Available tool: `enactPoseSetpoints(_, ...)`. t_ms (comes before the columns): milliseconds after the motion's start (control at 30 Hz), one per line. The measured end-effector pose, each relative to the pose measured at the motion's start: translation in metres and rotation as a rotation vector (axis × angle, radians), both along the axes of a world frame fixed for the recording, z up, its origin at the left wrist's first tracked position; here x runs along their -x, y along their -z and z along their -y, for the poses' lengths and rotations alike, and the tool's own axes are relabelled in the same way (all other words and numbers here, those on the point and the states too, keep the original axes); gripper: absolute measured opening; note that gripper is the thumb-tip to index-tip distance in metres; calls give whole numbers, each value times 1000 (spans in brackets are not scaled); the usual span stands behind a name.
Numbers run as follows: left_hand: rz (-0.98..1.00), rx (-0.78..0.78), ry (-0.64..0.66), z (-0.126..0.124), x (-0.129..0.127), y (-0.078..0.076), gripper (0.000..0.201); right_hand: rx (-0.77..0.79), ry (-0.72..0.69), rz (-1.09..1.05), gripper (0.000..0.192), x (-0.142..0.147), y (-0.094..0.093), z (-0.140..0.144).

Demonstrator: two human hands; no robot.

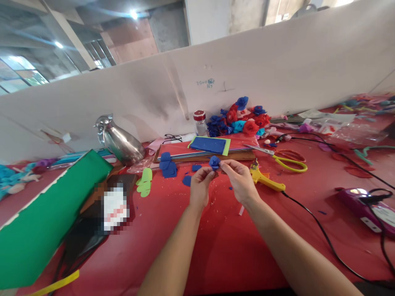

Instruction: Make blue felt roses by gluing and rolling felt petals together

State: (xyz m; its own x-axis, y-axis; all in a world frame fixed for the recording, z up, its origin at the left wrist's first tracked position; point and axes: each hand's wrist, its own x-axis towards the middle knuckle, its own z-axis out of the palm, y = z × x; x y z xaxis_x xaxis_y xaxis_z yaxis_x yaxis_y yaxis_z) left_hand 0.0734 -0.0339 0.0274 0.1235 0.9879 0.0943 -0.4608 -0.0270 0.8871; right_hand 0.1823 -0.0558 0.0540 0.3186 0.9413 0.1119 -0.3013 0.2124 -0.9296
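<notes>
Both hands, left hand (200, 181) and right hand (239, 177), pinch a small blue felt flower (214, 162) between fingertips, raised over the red desk (222, 242); a yellow glue gun (264, 178) lies just beside them, finished flowers (240, 117) heaped against the partition

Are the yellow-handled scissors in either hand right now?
No: the scissors lie on the red table, while both hands pinch a small blue flower.

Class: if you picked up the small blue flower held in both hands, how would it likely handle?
The blue flower is probably light: fingertips alone hold it. It looks like soft rolled sheet, so likely squashy. Its layers may unroll if released.
</notes>
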Motion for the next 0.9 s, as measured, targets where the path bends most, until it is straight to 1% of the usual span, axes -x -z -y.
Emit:
enactPoseSetpoints(100,7,9,-19,1,-1,0,26,23,-16,-88,22,1,0,0)
enactPoseSetpoints(233,120,101,-36,2,-3,0,33,90,-43,-295,24,3,1,-2)
enactPoseSetpoints(300,153,143,-55,1,-3,0,33,113,-17,-363,24,2,1,-3)
enactPoseSetpoints(367,159,148,-89,-1,-2,2,32,106,23,-380,25,1,1,-3)
enactPoseSetpoints(467,134,101,-144,-4,0,4,28,72,77,-325,24,0,-1,-3)
enactPoseSetpoints(533,110,73,-162,-4,1,4,25,56,87,-266,24,0,-1,-2)
enactPoseSetpoints(667,77,67,-164,-4,0,4,21,60,88,-192,26,2,-1,-2)
enactPoseSetpoints(767,75,66,-177,-4,-1,4,20,73,140,-141,26,3,1,-2)
enactPoseSetpoints(833,67,64,-182,-5,-1,4,20,57,165,-88,25,3,1,-2)
enactPoseSetpoints(900,51,61,-182,-5,-1,6,19,38,153,-44,25,5,1,0)
